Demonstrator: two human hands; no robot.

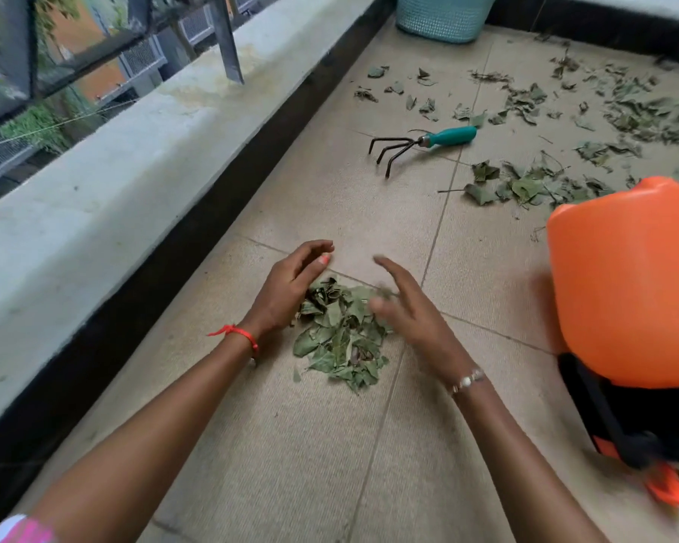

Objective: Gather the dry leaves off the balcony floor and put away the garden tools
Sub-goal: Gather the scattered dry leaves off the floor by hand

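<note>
Nearest lens, 7 o'clock: one pink-and-white sleeve (16, 531), then two bare forearms running up to frame centre.

Left hand (291, 280): fingers loosely curved and unclenched, grasping nothing, its palm side against the 9 o'clock edge of the leaf pile (338, 339). One red thread (240, 335) was on that wrist.

Right hand (404, 303): motion-blurred, fingers extended and released, over the pile's 3 o'clock edge. I could not tell whether it was touching the leaves. One beaded bracelet (467, 380) was on that wrist.

Pile: one, on the tiled floor (330, 197) between the two hands.

Handling judgement:
- The leaves looked dry, curled, very light and brittle.
- They would likely crumble if squeezed and spill out of a loose scoop.
- Best taken from both flanks with cupped palms sliding under the base, then lifted as one mass.

At 1 o'clock from the hands, well apart from them: one hand rake (428, 141), with three dark prongs and one teal handle.
- It looked rigid and light.
- Take hold at the handle, since the prongs are pointed.

At 1 to 2 o'clock: scattered leaves (624, 111), too many to count and not yet gathered.

At 3 o'clock: one orange container (624, 288) on a black base, whose purpose was unclear.

At 12 o'clock, far end: one teal basket (443, 17).

At 10 o'clock: a concrete ledge (134, 150).
</note>
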